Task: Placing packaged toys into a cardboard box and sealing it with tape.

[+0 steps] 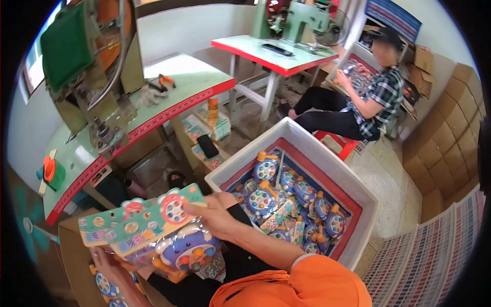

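In front of me are bagged toys [190,251], at least two overlapping, with green printed header cards. Through the clear plastic shows a blue animal-shaped toy with round coloured buttons. My right hand [216,217] is closed on the right end of the header cards, thumb on top. At the lower left, my left hand [108,267] grips the bags' left side from below; some of its fingers are hidden. Beneath that hand an open cardboard box [71,240] holds similar blue toys. On my right, a white bin [365,202] with a red-and-blue lining contains many more toys, several bagged with cards.
A green-topped bench [189,77] with a machine [97,66] curves along the left, bearing gloves [149,96] and an orange-handled tool. Beyond stands another machine table [245,46]. A seated person [378,97] handles something beside a far bin. Cardboard boxes [445,148] are stacked at right.
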